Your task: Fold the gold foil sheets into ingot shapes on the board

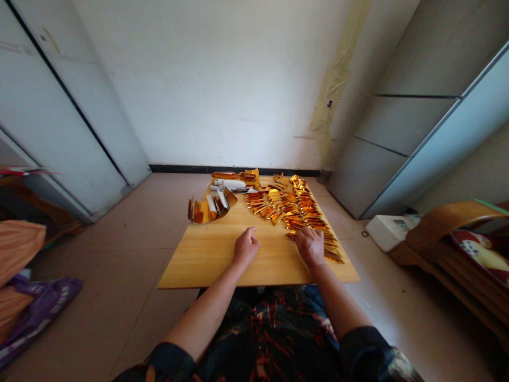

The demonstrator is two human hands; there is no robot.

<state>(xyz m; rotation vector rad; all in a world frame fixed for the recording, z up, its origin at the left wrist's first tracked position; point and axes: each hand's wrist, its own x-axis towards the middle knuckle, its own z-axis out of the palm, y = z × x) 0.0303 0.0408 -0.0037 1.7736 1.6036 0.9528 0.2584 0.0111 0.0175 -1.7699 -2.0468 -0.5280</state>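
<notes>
Over the middle of the wooden table my left hand (246, 246) is closed, its fingers curled loosely, and nothing shows in it. At the right side my right hand (310, 245) reaches down with its fingers drawn together on a folded gold foil paper (291, 235), mostly covered by the hand. Around and beyond it lie rows of folded gold foil papers (284, 200), overlapping one another toward the table's far right corner. A curved gold sheet (204, 211) with white and gold papers in it sits at the table's left edge.
White rolled material (230, 184) and more gold sheets (250, 176) lie at the table's (207, 260) far left. Behind is a white wall (218, 79); a grey fridge (377, 138) stands right. A white box (389, 232) and wooden seat (441, 233) are at right.
</notes>
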